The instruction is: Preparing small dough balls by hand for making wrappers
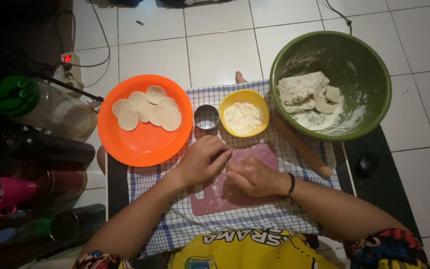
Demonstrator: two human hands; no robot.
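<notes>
A pink board (255,159), dusted with flour, lies on the checked cloth (235,219). Both hands meet over it: the left hand (201,160) curls knuckles-up, fingers bunched together; the right hand (252,177) lies beside it, fingers folded under, and what they pinch cannot be told. Beyond stand a metal ring cutter (206,117), a yellow flour bowl (244,113), an orange plate (145,144) with 6 dough rounds (148,109), a green bowl (369,65) and a wooden rolling pin (302,147).

Whatever the hands (227,169) are pinching stays hidden under the curled fingers (214,152). The right hand (252,177) covers much of the pink mat (210,197). The rolling pin's (302,147) far end disappears under the green bowl (374,65). The clutter off the cloth's (175,224) left edge is too dark to identify, and the pink cup (1,194) is cut off.
</notes>
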